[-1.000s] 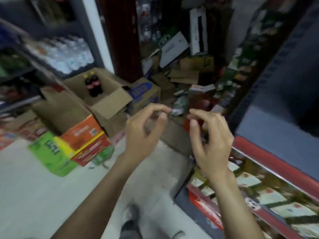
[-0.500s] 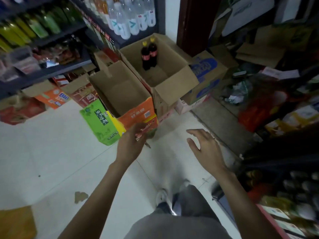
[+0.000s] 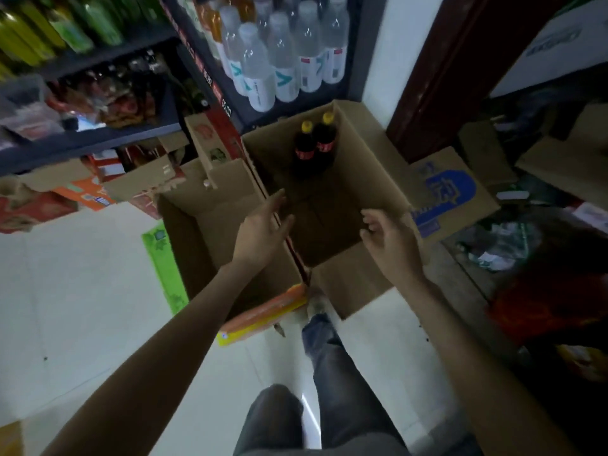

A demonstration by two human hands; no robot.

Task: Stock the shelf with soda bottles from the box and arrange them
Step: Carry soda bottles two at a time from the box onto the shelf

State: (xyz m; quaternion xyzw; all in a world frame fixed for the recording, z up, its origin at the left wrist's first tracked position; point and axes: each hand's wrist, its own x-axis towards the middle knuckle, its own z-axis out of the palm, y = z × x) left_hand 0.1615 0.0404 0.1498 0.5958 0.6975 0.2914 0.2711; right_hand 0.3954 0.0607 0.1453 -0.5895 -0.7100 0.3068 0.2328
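- The view has swung within the last second from a cluttered aisle down onto the floor (image 3: pixel 82 291), and the person now stands right over the open box (image 3: pixel 371 179) at the frame's centre; I judge the reach for bottles is about to begin.
- The shelf (image 3: pixel 95 139) runs along the upper left, already carrying clear water bottles (image 3: pixel 279 54) at top centre and green bottles (image 3: pixel 75 31) further left.
- A second, empty carton (image 3: pixel 204 238) sits touching the box on its left; a blue-printed carton (image 3: pixel 450 192) sits to its right.
- The left hand (image 3: pixel 263 232) has moved from the carton's near edge to above the wall shared by the two cartons, fingers straight, its grip wide and holding nothing.
- The right hand (image 3: pixel 391 241) hovers over the box's right side, fingers loosely curled, also empty.
- Two soda bottles (image 3: pixel 314 149) stand upright, touching, in the box's far corner, well apart from both hands; the box walls force a deep reach.
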